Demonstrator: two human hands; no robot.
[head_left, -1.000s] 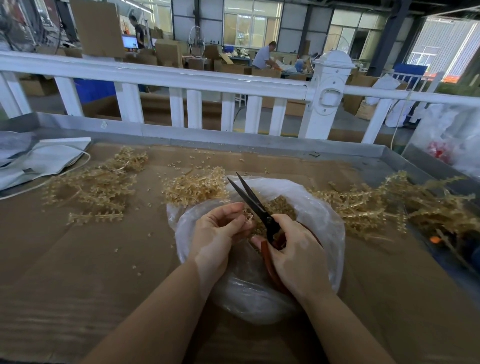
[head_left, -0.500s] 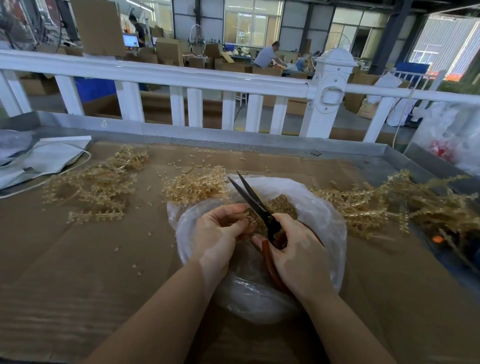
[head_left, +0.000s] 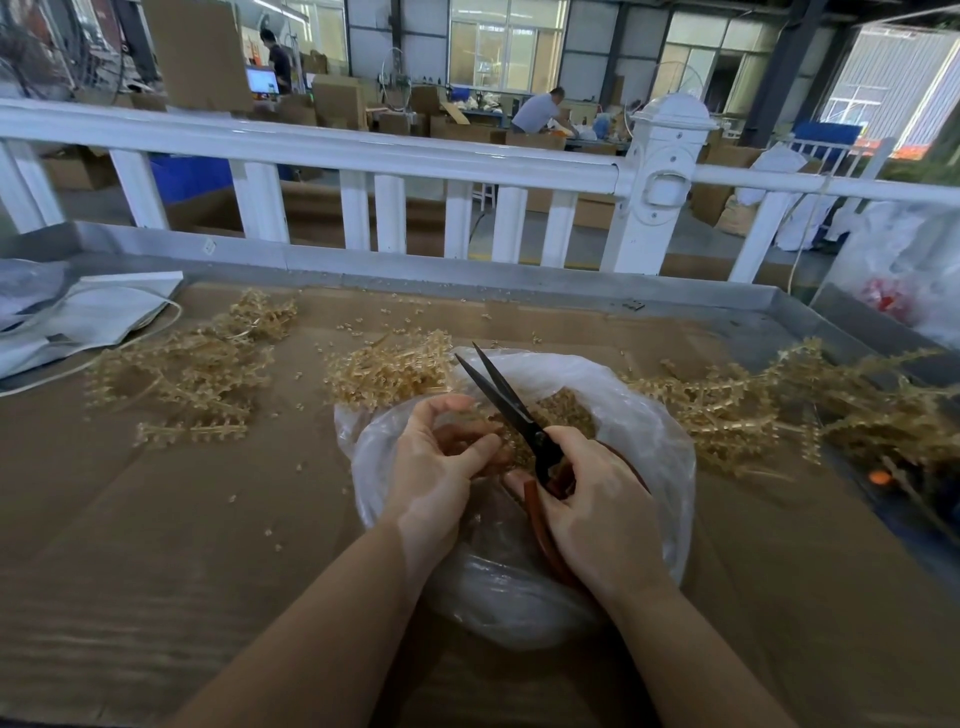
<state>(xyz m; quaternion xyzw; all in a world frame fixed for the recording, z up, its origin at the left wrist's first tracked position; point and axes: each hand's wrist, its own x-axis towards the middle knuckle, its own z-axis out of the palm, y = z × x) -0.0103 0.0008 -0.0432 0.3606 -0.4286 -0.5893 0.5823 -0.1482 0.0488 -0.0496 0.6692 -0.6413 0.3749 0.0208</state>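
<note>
Golden plastic is what I am trimming. My left hand (head_left: 436, 478) is curled in, thumb against fingertips, pinching a short sprig (head_left: 511, 448) right by the pivot of the scissors (head_left: 501, 397). My fingers hide most of it, so I cannot say how long it is.

My right hand (head_left: 597, 514) is clenched around the red handles. The black blades stand a little apart and point up and away from me, which keeps the tips clear of my left fingers.

I hold both hands directly over the clear plastic bag (head_left: 654, 436). I judge that is so each snipped bit drops straight onto the heap of cut pieces (head_left: 569, 410) already inside, not onto the cardboard (head_left: 208, 519), where a few strays lie scattered.

Uncut branches (head_left: 727, 410) lie just right of the bag, close enough to reach. Stripped stems (head_left: 187, 374) sit well apart on the left, and a smaller bunch (head_left: 389, 369) touches the bag's far left rim. A white fence (head_left: 363, 156) runs along the table's far edge.
</note>
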